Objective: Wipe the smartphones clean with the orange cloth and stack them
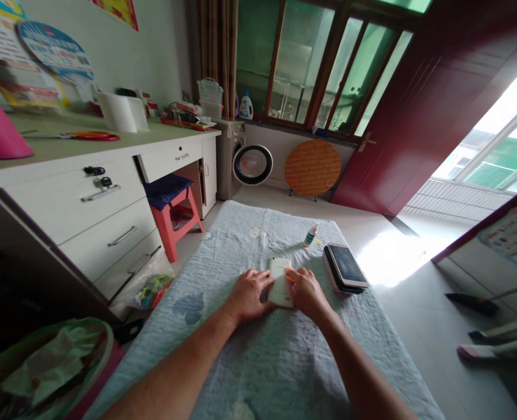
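A white smartphone (280, 286) lies back up on the pale blue quilted cover, its camera end pointing away from me. My left hand (250, 296) grips it along the left edge, fingers on its upper side and thumb at the near end. My right hand (305, 291) is closed over a small orange piece (289, 273) and presses it on the right part of the phone's back; most of this piece is hidden, so I cannot tell whether it is cloth or sponge. To the right sits a stack of phones (346, 268). Beyond my hands stands a small spray bottle (310, 235).
A white desk (109, 227) with drawers runs along the left, a red stool (177, 219) under it. A waste bin (105, 356) stands at the near left. At the back are a washing machine (232, 151) with its door open and a round wooden board (313, 167).
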Action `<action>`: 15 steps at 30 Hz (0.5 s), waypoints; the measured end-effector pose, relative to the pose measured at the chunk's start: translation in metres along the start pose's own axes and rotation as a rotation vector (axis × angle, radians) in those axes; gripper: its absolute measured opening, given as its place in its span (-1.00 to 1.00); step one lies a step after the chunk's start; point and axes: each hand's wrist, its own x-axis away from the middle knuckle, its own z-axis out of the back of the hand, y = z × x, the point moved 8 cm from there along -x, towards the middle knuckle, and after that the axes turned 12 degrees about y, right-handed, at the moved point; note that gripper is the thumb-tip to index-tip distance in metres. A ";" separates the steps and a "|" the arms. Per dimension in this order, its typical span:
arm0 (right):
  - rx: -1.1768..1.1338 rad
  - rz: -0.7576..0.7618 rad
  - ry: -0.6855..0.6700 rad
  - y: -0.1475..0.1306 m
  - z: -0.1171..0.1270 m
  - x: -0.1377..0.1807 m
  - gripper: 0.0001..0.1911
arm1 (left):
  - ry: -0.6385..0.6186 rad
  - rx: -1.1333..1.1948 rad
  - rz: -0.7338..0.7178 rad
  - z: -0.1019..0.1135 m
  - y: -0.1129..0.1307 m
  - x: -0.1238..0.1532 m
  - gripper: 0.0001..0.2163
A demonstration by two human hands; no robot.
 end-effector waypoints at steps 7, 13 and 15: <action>-0.081 0.114 0.000 -0.024 0.017 0.060 -0.70 | 0.025 -0.018 0.001 0.000 0.000 0.000 -0.50; -0.059 0.164 -0.039 -0.028 0.020 0.065 -0.65 | 0.013 -0.022 0.002 0.001 0.000 0.000 -0.48; -0.037 0.174 -0.033 -0.027 0.018 0.052 -0.68 | 0.011 -0.020 -0.003 0.001 0.000 0.000 -0.48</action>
